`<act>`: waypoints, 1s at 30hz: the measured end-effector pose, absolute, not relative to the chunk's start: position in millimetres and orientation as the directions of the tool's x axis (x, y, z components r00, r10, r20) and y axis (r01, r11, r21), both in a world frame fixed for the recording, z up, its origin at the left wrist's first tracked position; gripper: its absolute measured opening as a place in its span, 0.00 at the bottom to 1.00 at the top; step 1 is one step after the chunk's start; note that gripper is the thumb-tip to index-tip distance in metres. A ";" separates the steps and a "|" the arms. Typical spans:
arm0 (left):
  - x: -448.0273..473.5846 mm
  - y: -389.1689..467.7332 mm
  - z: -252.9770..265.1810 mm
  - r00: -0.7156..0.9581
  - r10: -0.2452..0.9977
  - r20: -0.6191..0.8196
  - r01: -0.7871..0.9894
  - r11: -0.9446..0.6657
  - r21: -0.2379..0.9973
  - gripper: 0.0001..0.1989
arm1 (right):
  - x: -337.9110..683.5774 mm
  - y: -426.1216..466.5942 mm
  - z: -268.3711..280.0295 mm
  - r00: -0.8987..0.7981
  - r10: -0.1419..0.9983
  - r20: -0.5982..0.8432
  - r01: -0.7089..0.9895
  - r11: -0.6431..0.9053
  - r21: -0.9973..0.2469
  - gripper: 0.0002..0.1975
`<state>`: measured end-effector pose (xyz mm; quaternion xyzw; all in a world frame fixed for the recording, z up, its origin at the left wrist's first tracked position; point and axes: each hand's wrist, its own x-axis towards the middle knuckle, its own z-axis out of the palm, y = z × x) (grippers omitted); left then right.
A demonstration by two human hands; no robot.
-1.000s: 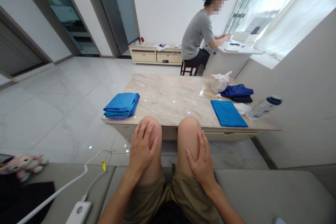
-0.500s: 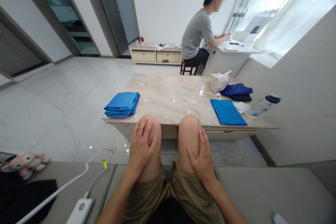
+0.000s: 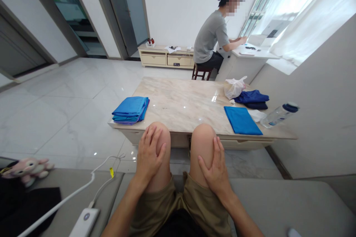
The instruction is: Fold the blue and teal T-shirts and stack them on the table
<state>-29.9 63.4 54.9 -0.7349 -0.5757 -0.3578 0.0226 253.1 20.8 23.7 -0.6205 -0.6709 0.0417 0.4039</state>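
Hardly anything has moved since the earlier frame, save the right knee (image 3: 204, 133), which sits slightly farther from the left knee (image 3: 165, 135). Both the left hand (image 3: 150, 155) and the right hand (image 3: 215, 174) lie loosely open on the legs, gripping nothing. Beyond the left hand, a neat stack of folded bright-blue and purple cloth (image 3: 130, 105) rests on the pale marbled bench (image 3: 180, 96); toward its right end lies a flat, folded bright-blue cloth (image 3: 242, 120). Those pieces look finished and set down; the loosely heaped dark-blue cloth (image 3: 251, 97), beside a white plastic bag (image 3: 236, 88), looks less neatly arranged.
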 end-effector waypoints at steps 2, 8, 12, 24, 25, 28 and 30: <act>-30.1 63.6 55.3 0.093 0.827 0.554 0.863 -0.345 0.370 0.30 | 253.5 28.5 34.2 0.064 0.880 0.471 0.815 0.226 -0.533 0.46; -21.6 62.6 58.4 0.106 0.821 0.560 0.870 -0.350 0.348 0.31 | 253.3 75.8 55.2 0.002 0.862 0.507 0.847 0.268 -0.459 0.36; -30.3 78.2 60.7 0.060 0.863 0.502 0.814 -0.333 0.475 0.26 | 250.1 90.0 59.8 0.009 0.833 0.553 0.837 0.296 -0.460 0.29; -158.5 298.5 12.6 -0.272 0.957 0.096 0.957 0.259 0.126 0.39 | 259.4 82.0 61.1 0.012 0.829 0.559 0.829 0.304 -0.469 0.29; -163.7 301.4 9.8 -0.258 0.963 0.079 0.963 0.250 0.103 0.37 | 260.5 81.6 61.2 0.018 0.829 0.559 0.831 0.298 -0.469 0.29; -175.1 302.5 10.1 -0.225 0.971 0.079 0.970 0.216 0.110 0.29 | 264.3 80.9 61.1 0.028 0.828 0.560 0.838 0.286 -0.464 0.29; -180.4 302.5 18.3 -0.282 0.958 0.056 0.950 0.270 0.158 0.26 | 266.4 81.6 60.7 0.028 0.830 0.557 0.841 0.282 -0.463 0.29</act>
